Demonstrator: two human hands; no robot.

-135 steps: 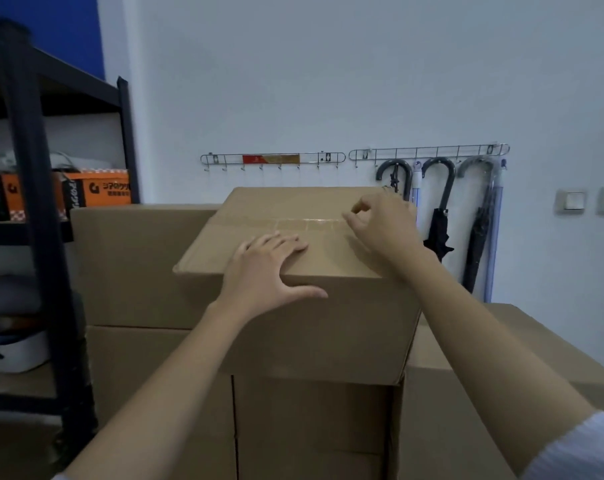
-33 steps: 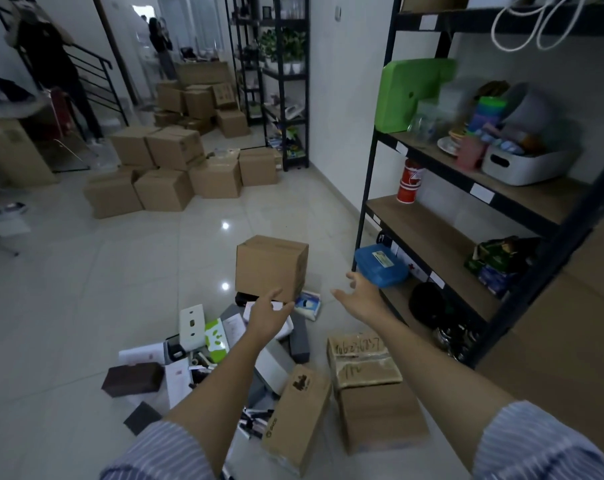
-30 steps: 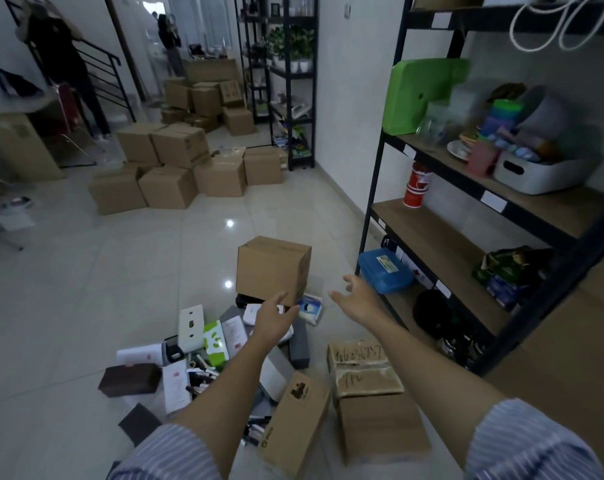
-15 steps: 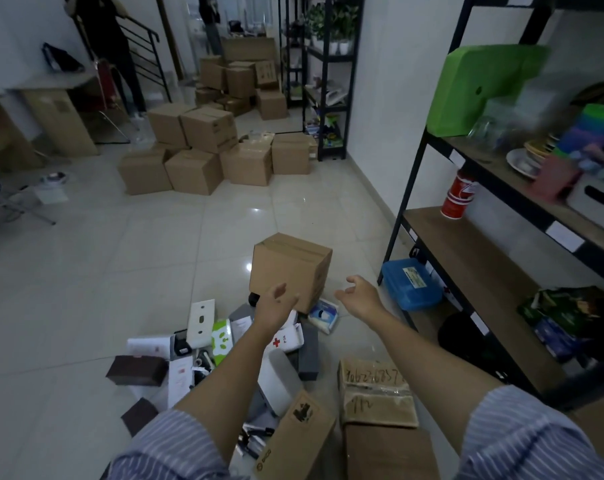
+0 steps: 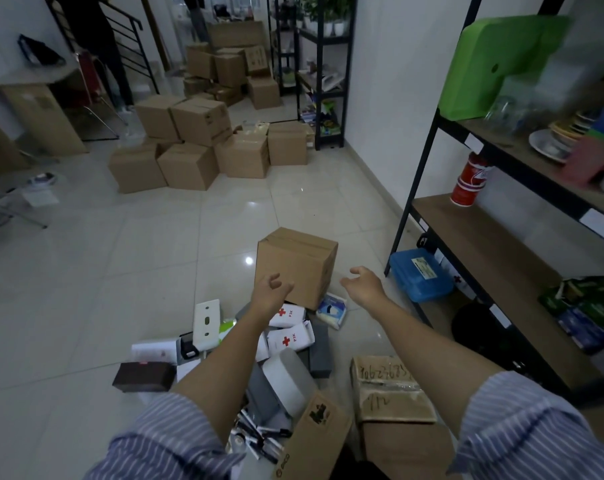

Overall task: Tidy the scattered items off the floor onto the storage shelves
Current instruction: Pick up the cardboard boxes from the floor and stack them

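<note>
A taped cardboard box point(image 5: 302, 261) stands on the tiled floor behind a heap of scattered items. My left hand point(image 5: 270, 291) hovers in front of its lower left face, fingers relaxed and empty. My right hand point(image 5: 363, 285) is held out just right of the box, fingers loosely spread, holding nothing. The heap holds white first-aid pouches with red crosses point(image 5: 290, 327), a white panel point(image 5: 207, 320), a dark brown box point(image 5: 143, 375), a tissue pack point(image 5: 332, 308) and a taped parcel point(image 5: 389, 389). The black-framed storage shelves point(image 5: 494, 251) stand at the right.
A blue case point(image 5: 420, 273) sits on the lowest shelf. A red cup point(image 5: 468, 180), a green board point(image 5: 494, 64) and dishes fill the upper shelves. Several cardboard boxes point(image 5: 196, 147) are stacked on the floor further back. A person stands by the stairs at the far left.
I turned from the stacked cartons by the wall to the floor heap. Over the last second both hands moved forward and down toward the taped cardboard box, still holding nothing.
</note>
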